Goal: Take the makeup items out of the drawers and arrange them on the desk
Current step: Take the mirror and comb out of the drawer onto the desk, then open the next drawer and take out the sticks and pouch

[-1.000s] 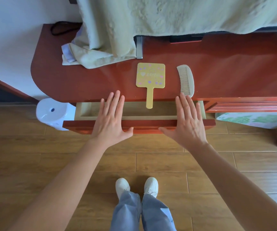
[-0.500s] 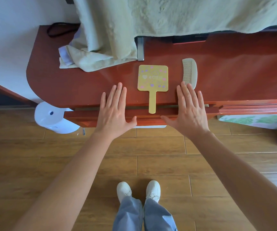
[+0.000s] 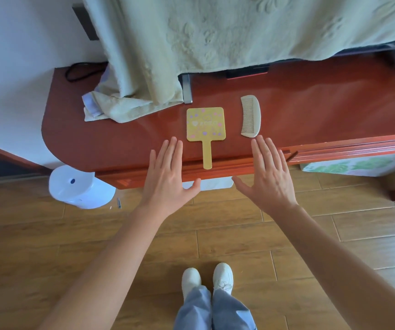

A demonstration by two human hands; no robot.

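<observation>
The yellow hand mirror [image 3: 206, 126] and comb [image 3: 251, 116] lie side by side on the red tabletop [image 3: 310, 103]. Left hand [image 3: 168, 178] and right hand [image 3: 269, 177] are spread flat, empty, at the drawer front [image 3: 218, 169], arms extended forward. A second ago the drawer stood open; now it is shut.

On desk [image 3: 120, 139]: hand mirror [image 3: 205, 125], comb [image 3: 251, 116] just right of it.
Behind mirror, to left: towel [image 3: 130, 108].
At front edge: left hand [image 3: 168, 179], right hand [image 3: 269, 175], mirror handle between.
</observation>
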